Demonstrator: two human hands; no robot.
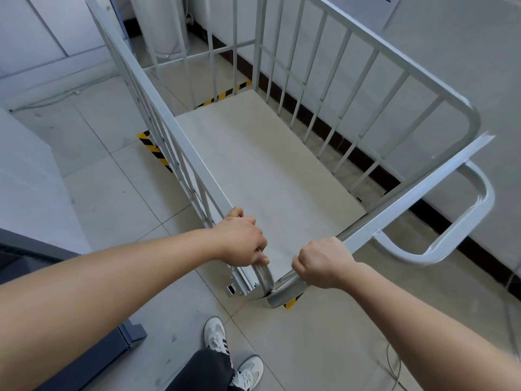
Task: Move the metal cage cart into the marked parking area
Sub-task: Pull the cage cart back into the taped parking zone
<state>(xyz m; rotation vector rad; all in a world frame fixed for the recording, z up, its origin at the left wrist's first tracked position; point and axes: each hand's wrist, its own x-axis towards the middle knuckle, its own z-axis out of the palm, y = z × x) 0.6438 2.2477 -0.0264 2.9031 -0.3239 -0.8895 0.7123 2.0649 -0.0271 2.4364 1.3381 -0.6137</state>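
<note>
1. Bare forearms reach in from the lower left and lower right of the frame, and below them, at the bottom centre, stand two pale sneakers (225, 354) under dark trouser legs.
2. At the lower left edge sits a dark grey piece of furniture (93, 359); I cannot tell what it is.
3. Left of centre, the left hand (242, 241) is curled closed over the near corner of the metal cage cart (282, 176), where the left side rail bends into the handle tube.
4. Just right of it, the right hand (324, 262) is wrapped in a fist around the near rail; the two hands are near each other but apart.
5. The cart fills the middle of the frame, its pale deck bare, its right side close along the white wall (465, 80) with the dark skirting.
6. Yellow-and-black floor tape (155, 150) shows at the cart's left flank, again beyond the far end of the deck at upper centre, and as a scrap under the near corner by the hands. I judge these to be the parking marks.
7. The step in hand looks like the final positioning: the cart seems largely within the tape, though its wheels are hidden.
8. Next would be a small push or swing to square the frame with the tape, minding the wall on the right, before letting go.
</note>
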